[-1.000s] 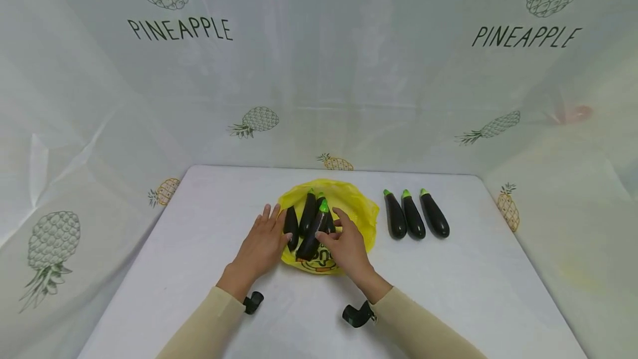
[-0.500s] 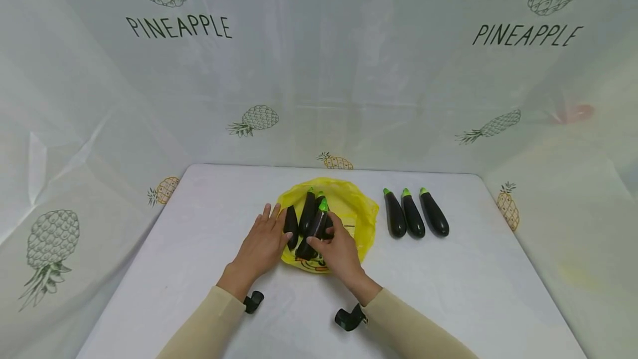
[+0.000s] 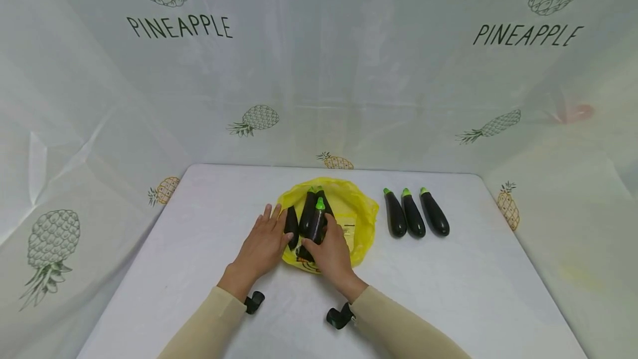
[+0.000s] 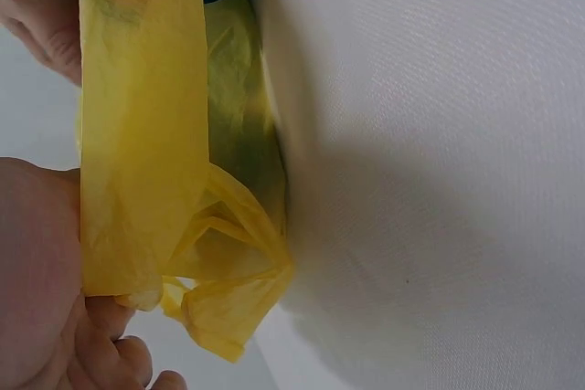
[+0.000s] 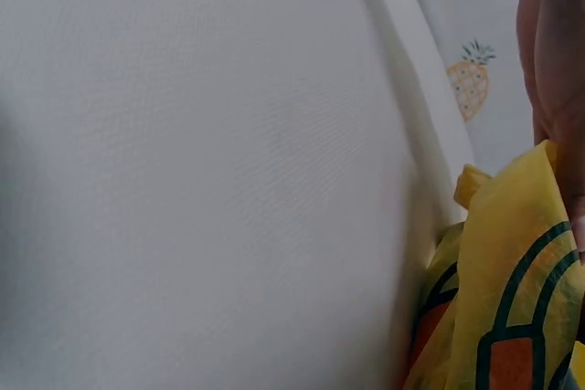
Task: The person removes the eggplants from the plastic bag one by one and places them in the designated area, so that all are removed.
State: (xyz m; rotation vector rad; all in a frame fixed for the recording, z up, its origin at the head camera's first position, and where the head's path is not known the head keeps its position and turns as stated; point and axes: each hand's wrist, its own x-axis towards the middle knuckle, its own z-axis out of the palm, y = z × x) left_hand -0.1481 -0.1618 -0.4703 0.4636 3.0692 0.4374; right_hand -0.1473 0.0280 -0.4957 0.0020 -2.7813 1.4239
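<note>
A yellow plastic bag (image 3: 361, 198) lies spread with its mouth facing up, several dark eggplants inside. My right hand (image 3: 331, 251) reaches into it and grips one eggplant (image 3: 317, 225) with a bright green stem, thumb on the left side and fingers on the right. My left hand (image 3: 264, 242) rests on the bag's left edge with fingers extended, the thumb beside the leftmost eggplant (image 3: 291, 229). In the left wrist view the bag's side (image 4: 146, 134) hangs by that palm. In the right wrist view the printed bag wall (image 5: 512, 271) hides the right fingertips.
Three more eggplants (image 3: 412, 218) lie side by side on the white table (image 3: 473, 276), right of the bag. A pale curtain (image 3: 349, 71) with pineapple prints hangs behind and at both sides. Black wrist cameras (image 3: 339, 317) sit near both cuffs.
My right hand has moved left and deeper into the bag and taken hold of the top eggplant, which now stands more upright. My left hand has stayed in place.
</note>
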